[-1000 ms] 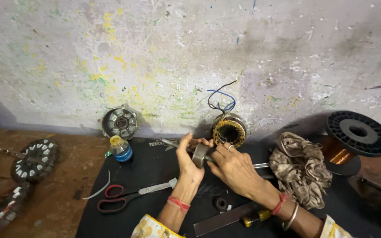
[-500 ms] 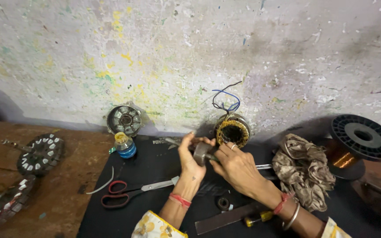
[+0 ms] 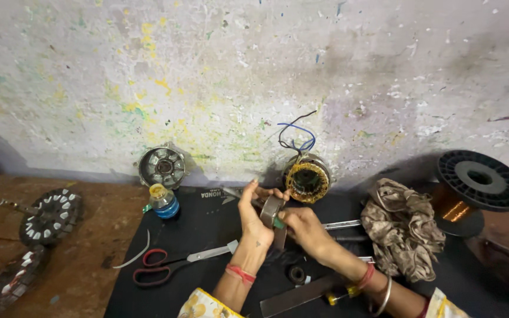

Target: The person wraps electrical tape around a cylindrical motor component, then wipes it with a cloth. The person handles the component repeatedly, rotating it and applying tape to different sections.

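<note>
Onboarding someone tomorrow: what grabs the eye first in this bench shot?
Dead centre, the left hand and right hand pinch a small grey metal piece above the black mat. Just behind them a wound stator with copper coils and loose blue and black leads leans on the paint-flecked wall. At the far right stands a black spool of copper wire; red-handled scissors lie at the left of the mat.

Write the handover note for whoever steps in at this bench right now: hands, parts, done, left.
Left hand: grips the small grey metal part from its left side.
Right hand: fingers on the same part, from the right.
Wound stator with loose wires stands behind the hands, against the wall.
Scissors lie on the black mat, left of the arms; copper wire spool at right.
Done: part lifted off the mat.
Left: cannot tell.
</note>
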